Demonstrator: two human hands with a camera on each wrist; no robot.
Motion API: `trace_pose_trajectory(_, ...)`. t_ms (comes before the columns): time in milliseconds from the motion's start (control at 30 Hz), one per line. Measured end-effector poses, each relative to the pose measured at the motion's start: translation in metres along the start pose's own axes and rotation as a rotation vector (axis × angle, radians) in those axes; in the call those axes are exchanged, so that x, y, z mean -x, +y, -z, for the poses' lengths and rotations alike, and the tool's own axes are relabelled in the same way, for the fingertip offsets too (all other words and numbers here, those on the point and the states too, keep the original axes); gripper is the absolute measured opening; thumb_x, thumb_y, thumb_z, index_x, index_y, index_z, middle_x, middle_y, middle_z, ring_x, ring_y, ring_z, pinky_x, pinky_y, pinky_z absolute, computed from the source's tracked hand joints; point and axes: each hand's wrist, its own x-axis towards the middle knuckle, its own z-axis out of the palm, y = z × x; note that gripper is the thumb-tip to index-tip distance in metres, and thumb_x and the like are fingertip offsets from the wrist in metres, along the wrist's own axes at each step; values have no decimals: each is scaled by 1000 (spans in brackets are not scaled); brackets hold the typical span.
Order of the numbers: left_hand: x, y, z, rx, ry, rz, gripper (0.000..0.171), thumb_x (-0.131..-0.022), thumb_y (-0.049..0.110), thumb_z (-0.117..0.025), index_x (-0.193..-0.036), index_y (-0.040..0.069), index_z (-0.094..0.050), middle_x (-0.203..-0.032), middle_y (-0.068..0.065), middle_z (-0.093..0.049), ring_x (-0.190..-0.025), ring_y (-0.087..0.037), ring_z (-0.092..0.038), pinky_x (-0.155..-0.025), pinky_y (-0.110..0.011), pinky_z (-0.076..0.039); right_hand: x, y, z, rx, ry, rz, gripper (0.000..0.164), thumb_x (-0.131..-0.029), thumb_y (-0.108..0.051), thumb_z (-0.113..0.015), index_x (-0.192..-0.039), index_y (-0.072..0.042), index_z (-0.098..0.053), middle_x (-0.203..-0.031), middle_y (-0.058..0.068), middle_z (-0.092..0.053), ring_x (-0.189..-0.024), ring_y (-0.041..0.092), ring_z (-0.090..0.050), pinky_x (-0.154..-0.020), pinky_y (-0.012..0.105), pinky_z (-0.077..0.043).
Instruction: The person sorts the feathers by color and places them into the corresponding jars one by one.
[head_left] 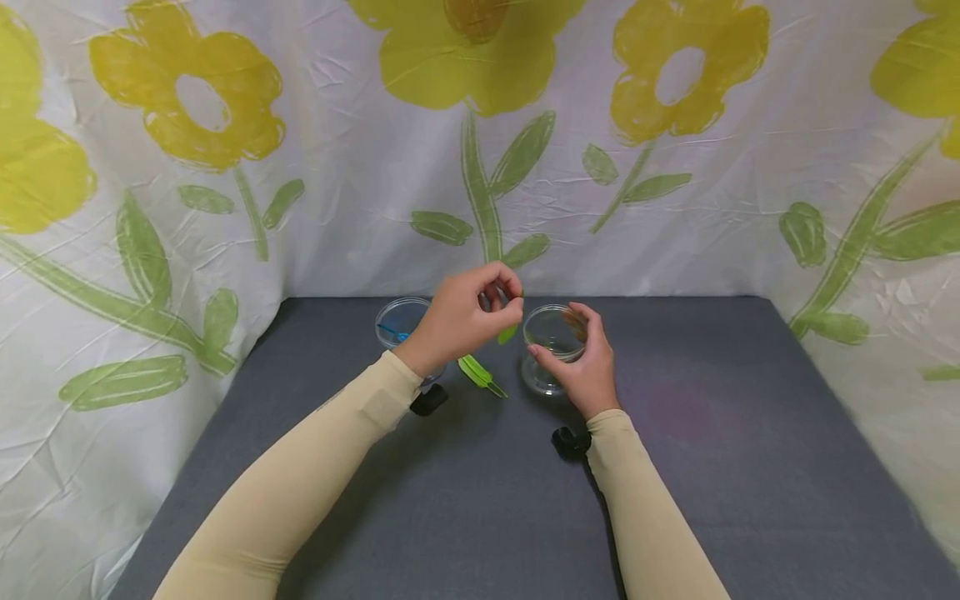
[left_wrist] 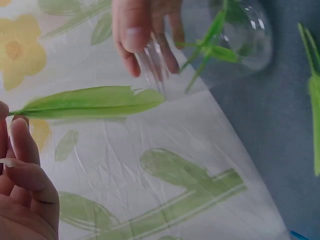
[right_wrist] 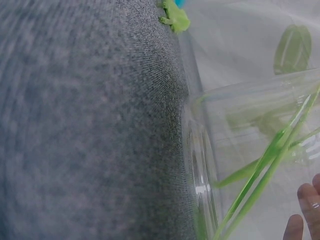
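Note:
Between the fingertips and thumb of my left hand (head_left: 472, 315) is the thin stem of a long green leaf (left_wrist: 95, 102), with a central rib and a small notch near its tip. The leaf points toward the mouth of a clear jar (head_left: 542, 379). My right hand (head_left: 591, 371) grips this jar from its right side, thumb at the front and fingers behind. Inside the jar, narrow green blades (right_wrist: 265, 172) cross one another. The leaf hangs just left of the jar in the head view, its upper part hidden by my left fingers.
A bright green piece (head_left: 480, 373) with two thin prongs lies on the grey table (head_left: 480, 517), left of the jar. Behind my left wrist stands another clear container (head_left: 380, 321) with a blue thing (head_left: 401, 336) in it. A flower-printed cloth (head_left: 360, 208) hangs behind the table.

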Motion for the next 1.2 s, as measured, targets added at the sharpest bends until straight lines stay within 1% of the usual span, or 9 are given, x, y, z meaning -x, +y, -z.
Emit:
trace_pose_trajectory(200,-9,5,-5,8,36,-22,6,-99,18,-70,-106,19,-71,-95,5,-72,-75,-10,-65,-75,-38,-58,-1,2,0,-2,1,0,88,-86,-43,-93,-158,-27,-44,-152,3,-62,-144,27,-56,-121,57,-44)
trace_pose_trajectory(367,-12,6,-11,16,49,-28,6,-99,17,-71,-106,18,-71,-97,5,-74,-77,-9,-66,-74,-34,-58,-1,2,0,1,-9,-6,89,-87,-44,-92,-159,-28,-43,-154,3,-60,-146,26,-55,-122,57,-43)
trace_pose_trajectory(567,-17,9,-20,25,44,-27,7,-100,17,-71,-106,17,-72,-96,4,-74,-77,-10,-67,-71,-32,-57,-2,2,0,-19,-11,-2,87,-87,-41,-92,-158,-28,-44,-155,13,-59,-147,28,-54,-122,61,-42)
trace_pose_trajectory(700,-19,7,-26,31,22,-21,6,-100,17,-71,-106,18,-72,-96,4,-73,-77,-10,-66,-71,-32,-56,-2,1,0,-13,-5,-8,88,-86,-41,-93,-158,-24,-45,-154,12,-60,-146,27,-55,-122,59,-43)
trace_pose_trajectory(767,-19,6,-29,37,10,-11,6,-101,18,-71,-107,18,-72,-97,4,-73,-78,-10,-66,-71,-32,-56,-2,1,0,-8,-5,-13,89,-86,-41,-93,-158,-21,-45,-154,10,-61,-146,27,-55,-122,59,-43)
trace_pose_trajectory(867,-19,3,-31,47,-8,8,6,-101,18,-72,-107,19,-72,-98,5,-73,-78,-11,-65,-71,-33,-55,-3,-1,0,-6,-7,-19,90,-86,-42,-93,-158,-18,-44,-154,10,-61,-146,28,-55,-122,61,-43)
trace_pose_trajectory(967,-19,-1,-35,43,-37,33,7,-102,19,-71,-109,18,-72,-100,4,-73,-80,-13,-66,-71,-34,-55,-3,-1,0,-8,-12,-23,89,-86,-42,-92,-158,-20,-44,-155,11,-60,-147,28,-55,-122,62,-43)
trace_pose_trajectory(1067,-18,-5,-38,14,-74,71,11,-103,19,-69,-112,17,-74,-102,4,-74,-81,-13,-66,-72,-33,-55,-2,-1,1,-6,-16,-30,88,-87,-44,-91,-158,-25,-44,-156,12,-59,-147,27,-55,-122,61,-43)
trace_pose_trajectory(1200,-15,-11,-42,-31,-105,123,14,-103,22,-68,-114,18,-76,-100,5,-75,-79,-13,-66,-69,-33,-56,-1,0,3,4,-20,-32,87,-88,-47,-90,-158,-28,-43,-156,9,-59,-147,27,-54,-122,60,-44)
